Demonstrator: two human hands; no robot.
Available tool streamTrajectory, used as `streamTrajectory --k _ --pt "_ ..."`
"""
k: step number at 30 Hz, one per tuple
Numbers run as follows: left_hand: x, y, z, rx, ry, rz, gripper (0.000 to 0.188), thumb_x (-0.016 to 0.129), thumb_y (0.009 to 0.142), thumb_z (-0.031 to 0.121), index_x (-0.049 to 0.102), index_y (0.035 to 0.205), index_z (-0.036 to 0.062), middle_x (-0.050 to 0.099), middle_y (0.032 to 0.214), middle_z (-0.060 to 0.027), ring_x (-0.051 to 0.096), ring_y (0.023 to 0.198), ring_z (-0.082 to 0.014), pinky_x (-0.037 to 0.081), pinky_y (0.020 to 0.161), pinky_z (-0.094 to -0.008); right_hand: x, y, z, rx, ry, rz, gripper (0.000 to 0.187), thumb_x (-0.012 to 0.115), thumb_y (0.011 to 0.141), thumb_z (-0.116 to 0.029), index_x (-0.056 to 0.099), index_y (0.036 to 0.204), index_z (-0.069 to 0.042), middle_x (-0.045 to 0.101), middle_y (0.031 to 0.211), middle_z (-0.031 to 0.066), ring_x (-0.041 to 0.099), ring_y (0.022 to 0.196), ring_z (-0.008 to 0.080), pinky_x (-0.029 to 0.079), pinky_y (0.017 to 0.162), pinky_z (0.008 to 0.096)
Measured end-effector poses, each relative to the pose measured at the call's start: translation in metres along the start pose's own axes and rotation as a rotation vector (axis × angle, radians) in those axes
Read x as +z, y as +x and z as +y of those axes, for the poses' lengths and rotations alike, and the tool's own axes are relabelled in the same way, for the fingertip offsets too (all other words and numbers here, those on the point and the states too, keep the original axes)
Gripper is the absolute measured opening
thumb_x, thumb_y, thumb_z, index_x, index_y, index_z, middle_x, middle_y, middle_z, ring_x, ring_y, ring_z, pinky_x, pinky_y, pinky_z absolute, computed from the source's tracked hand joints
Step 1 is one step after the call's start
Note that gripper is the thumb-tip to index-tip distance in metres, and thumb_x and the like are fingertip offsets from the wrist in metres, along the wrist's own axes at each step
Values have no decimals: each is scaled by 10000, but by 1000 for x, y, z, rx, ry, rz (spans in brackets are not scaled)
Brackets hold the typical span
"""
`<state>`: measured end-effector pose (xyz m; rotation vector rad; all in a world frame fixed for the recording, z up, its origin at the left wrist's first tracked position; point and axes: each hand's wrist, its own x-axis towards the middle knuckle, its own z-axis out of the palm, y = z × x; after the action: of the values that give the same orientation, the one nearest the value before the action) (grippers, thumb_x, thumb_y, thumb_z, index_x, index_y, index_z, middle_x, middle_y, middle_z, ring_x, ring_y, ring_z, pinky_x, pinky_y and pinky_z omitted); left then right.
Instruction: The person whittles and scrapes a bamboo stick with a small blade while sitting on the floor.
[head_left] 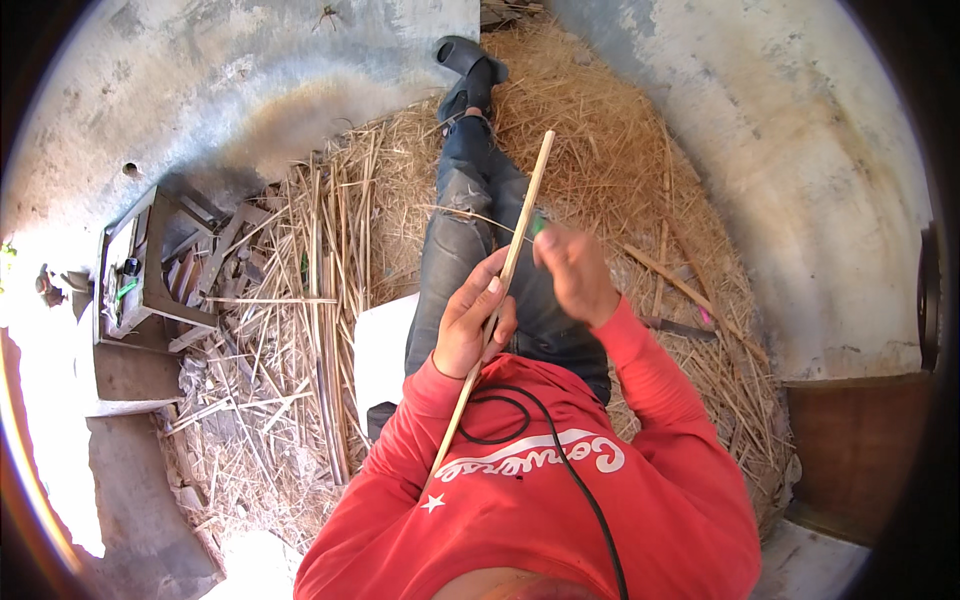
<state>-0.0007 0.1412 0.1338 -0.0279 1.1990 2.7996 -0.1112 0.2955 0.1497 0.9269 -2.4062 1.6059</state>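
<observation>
**Both hands on a long pale stick, seated on straw**

Left hand is wrapped around a long thin pale stick, fingers curled over it near its middle. The stick runs on a slant: its far end points up and right above the knees, its near end passes down and left across the red sleeve toward the chest.

Right hand is closed in a fist just right of the stick, touching or nearly touching it. A small green object shows at the far edge of the fist; probably a tool handle, but the view is too small to tell what it is.

The person sits with legs in dark jeans stretched away, one dark shoe at the far end. A black cable loops over the red sweatshirt.

Surroundings: loose straw covers the ground on both sides, with longer reed stalks laid in a bundle on the left. A white sheet lies just left of the thigh. Farther left stands a low wooden frame. A dark blade-like tool lies on the straw at right.
</observation>
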Motion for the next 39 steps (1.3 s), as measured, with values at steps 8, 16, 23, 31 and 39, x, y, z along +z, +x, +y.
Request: streamTrajectory --k 8,16,23,31,39 --pt "-23 0 -12 73 252 94 498 444 1104 165 347 1567 12 423 640 46 349 510 -32 277 463 -195 6 -14 7 -1 -527 -277 687 492 978 -655 679 709 -51 601 573 206 631 566 416 481 515 513" --pt "-28 -23 -24 -36 277 134 512 489 1081 108 361 1569 13 389 695 89 362 549 -31 304 495 -211 -36 80 81 365 -590 79 887 362 971 -761 670 699 25 594 587 246 626 578 423 473 565 512" --pt "-37 -15 -7 -27 15 210 499 446 1103 220 372 1564 45 275 592 76 232 469 -41 250 440 -205 -87 64 74 174 -445 -40 765 401 1015 -659 617 688 -2 475 559 115 452 507 219 360 518 444" --pt "-20 -8 0 -83 -125 261 477 423 1110 227 391 1554 57 248 587 79 206 461 -45 240 430 -206 22 7 12 52 -264 -413 642 491 992 -611 705 779 -44 600 592 212 629 596 430 483 563 502" --pt "-31 -15 -5 -73 -96 277 466 431 1110 248 416 1541 72 260 598 82 206 456 -44 236 429 -210 24 12 32 2 -399 -465 711 459 987 -668 718 768 -43 604 573 209 649 591 415 507 570 511"
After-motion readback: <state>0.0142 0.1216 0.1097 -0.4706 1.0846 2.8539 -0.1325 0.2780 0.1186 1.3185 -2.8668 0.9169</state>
